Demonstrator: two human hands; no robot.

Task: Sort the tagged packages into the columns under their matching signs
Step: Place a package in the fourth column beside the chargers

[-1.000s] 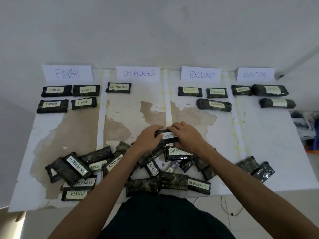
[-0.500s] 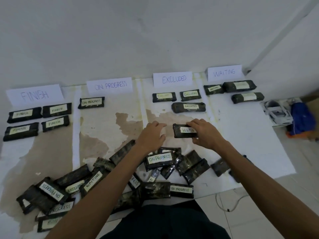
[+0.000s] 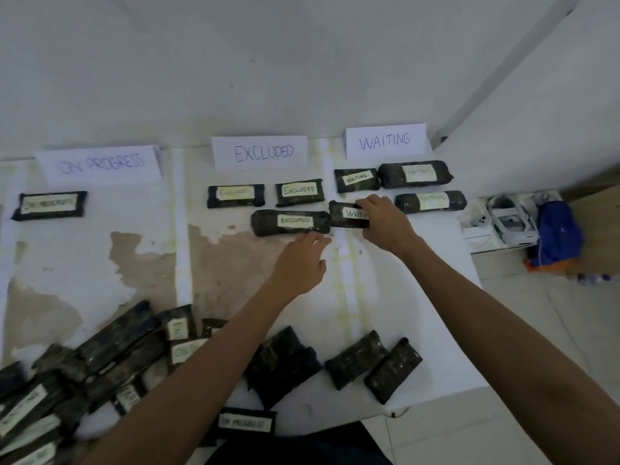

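Observation:
My right hand [image 3: 382,219] grips a black package tagged WAITING [image 3: 345,214] at the left edge of the column under the WAITING sign [image 3: 385,141], beside a package tagged EXCLUDED [image 3: 290,223]. Three WAITING packages [image 3: 415,173] lie under that sign. My left hand [image 3: 300,263] hovers just below the EXCLUDED package, fingers relaxed, holding nothing. Two more EXCLUDED packages [image 3: 299,191] sit under the EXCLUDED sign [image 3: 260,152]. One package [image 3: 49,205] lies under the ON PROGRESS sign [image 3: 100,164]. A heap of unsorted packages [image 3: 110,360] fills the near left of the table.
Two loose packages [image 3: 374,365] lie near the table's [image 3: 419,297] front right corner. Off the right edge, on the floor, stand a white box with a headset [image 3: 503,223] and a blue bag [image 3: 557,236]. The wall rises right behind the signs.
My right hand carried the WAITING package from the middle of the table up and right to the WAITING column. My left hand let go of it and trails behind. My view swung right.

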